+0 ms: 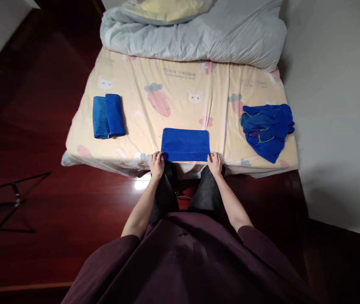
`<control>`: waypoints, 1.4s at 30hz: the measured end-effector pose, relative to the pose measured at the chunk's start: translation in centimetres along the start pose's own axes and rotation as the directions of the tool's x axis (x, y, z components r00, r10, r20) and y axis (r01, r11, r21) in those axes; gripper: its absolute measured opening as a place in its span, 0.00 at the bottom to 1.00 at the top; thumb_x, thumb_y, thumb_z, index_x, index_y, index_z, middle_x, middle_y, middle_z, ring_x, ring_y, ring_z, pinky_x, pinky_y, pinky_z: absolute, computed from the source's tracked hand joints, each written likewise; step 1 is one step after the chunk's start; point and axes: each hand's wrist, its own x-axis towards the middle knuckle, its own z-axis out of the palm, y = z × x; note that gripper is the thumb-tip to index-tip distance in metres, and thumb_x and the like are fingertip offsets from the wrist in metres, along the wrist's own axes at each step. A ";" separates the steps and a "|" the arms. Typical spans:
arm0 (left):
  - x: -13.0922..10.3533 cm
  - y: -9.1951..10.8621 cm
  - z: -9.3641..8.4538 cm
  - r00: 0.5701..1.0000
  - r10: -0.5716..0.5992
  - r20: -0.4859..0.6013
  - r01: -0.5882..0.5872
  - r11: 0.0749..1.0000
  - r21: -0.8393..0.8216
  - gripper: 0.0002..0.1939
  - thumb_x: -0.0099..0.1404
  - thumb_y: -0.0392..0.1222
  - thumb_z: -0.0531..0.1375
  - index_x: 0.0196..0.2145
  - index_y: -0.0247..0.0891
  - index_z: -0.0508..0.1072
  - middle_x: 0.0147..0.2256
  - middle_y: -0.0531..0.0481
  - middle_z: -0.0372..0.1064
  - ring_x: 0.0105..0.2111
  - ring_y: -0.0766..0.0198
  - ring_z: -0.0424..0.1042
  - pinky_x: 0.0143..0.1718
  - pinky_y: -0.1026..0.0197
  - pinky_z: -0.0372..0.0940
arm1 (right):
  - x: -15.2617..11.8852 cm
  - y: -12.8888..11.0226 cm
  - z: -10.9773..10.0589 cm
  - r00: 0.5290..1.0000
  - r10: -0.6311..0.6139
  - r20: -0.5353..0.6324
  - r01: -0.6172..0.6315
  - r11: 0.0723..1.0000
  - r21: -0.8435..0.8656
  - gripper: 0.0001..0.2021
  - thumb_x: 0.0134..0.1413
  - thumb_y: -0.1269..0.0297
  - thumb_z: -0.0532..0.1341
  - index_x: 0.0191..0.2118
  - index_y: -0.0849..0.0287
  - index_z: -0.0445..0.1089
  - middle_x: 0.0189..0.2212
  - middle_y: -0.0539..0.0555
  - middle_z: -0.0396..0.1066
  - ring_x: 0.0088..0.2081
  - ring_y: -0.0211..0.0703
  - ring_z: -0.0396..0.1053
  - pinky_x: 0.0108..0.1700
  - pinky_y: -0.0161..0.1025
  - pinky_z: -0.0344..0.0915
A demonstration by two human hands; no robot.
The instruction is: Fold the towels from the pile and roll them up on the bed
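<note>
A blue towel (185, 141) lies flat near the front edge of the bed, its near edge turned over in a narrow fold. My left hand (157, 164) is closed on the near left corner of that fold. At the near right corner, my right hand (214, 163) pinches the same fold. To the left are rolled or folded blue towels (115, 115), side by side. A crumpled heap of blue cloths (267, 128) with some green edging sits on the right.
The bed (129, 84) has a cream sheet printed with rabbits and carrots. A grey-white quilt (195, 36) and a yellow pillow (170, 9) lie at its back. A wall (335, 105) borders the right side. Black tripod legs (15, 194) stand on the floor at left.
</note>
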 end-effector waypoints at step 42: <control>0.1 -0.3 -0.4 0.986 0.110 0.123 -0.101 0.992 -0.075 0.31 0.64 0.30 0.52 0.63 0.41 0.73 0.64 0.47 0.69 0.63 0.48 0.63 0.67 0.43 0.57 | 0.2 0.6 -0.4 0.966 -0.183 0.181 0.149 0.971 0.186 0.27 0.59 0.76 0.54 0.60 0.55 0.75 0.65 0.53 0.70 0.64 0.45 0.70 0.70 0.47 0.66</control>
